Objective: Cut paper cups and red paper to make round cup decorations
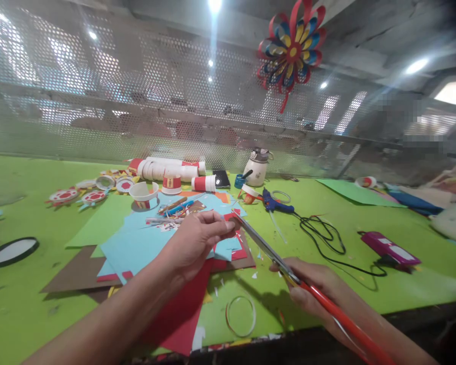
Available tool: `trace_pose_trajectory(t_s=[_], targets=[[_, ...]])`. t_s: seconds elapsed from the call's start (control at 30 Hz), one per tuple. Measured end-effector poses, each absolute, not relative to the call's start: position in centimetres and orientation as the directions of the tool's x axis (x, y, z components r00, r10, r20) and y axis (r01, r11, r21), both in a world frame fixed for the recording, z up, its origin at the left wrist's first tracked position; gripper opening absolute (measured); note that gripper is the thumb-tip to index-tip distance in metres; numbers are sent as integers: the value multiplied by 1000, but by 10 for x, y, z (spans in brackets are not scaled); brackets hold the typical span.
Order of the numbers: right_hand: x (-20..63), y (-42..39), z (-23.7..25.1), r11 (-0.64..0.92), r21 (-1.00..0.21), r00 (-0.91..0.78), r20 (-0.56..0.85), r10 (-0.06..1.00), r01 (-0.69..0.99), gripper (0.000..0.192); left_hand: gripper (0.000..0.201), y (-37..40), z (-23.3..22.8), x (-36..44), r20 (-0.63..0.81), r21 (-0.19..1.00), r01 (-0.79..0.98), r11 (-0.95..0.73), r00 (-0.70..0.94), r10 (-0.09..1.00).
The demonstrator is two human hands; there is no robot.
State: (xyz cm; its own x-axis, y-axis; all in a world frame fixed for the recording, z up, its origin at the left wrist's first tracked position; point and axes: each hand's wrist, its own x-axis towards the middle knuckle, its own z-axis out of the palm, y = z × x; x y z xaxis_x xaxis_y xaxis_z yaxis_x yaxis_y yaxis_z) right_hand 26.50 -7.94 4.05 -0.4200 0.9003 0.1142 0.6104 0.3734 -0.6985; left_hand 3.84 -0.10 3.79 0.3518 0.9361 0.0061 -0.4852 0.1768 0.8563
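Left hand [195, 237] pinches a small red piece [231, 217]; right hand [319, 276] grips scissors [264, 246] close by. Clean cutting likely wants steady hold and short snips.

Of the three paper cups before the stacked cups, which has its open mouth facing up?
The leftmost cup: its mouth faces up, while the middle cup shows no opening and the red-banded right cup lies on its side.

PLACE: craft workshop | SIGNS: glue gun [275, 204], scissors [264, 247], coloured paper sheets [125, 243], paper cups [171, 186]
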Motion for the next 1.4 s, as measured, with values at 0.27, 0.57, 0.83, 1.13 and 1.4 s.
trace_pose_trajectory(t_s=[0.27, 0.57, 0.83, 1.13, 1.4], targets=[[267, -79, 35, 390, -659, -405, 140, 904, 643, 51, 17, -1, 37, 40, -21, 861, -468, 198, 356, 934], [268, -79, 35, 350, -647, -374, 107, 921, 678, 49, 18, -1, 38, 39, -36, 876, -442, 194, 341, 939], [267, -78, 39, 348, -622, -376, 93, 922, 702, 53, 17, 0, 36, 40, -27, 875, -446, 187, 341, 940], [270, -76, 41, 406, -671, -461, 107, 881, 621, 50, 17, 0, 35, 39, -23, 878, -444, 179, 335, 942], [273, -76, 41, 369, -650, -445, 53, 894, 665, 49, 17, 1, 37, 40, -12, 879, -446, 169, 334, 942]])
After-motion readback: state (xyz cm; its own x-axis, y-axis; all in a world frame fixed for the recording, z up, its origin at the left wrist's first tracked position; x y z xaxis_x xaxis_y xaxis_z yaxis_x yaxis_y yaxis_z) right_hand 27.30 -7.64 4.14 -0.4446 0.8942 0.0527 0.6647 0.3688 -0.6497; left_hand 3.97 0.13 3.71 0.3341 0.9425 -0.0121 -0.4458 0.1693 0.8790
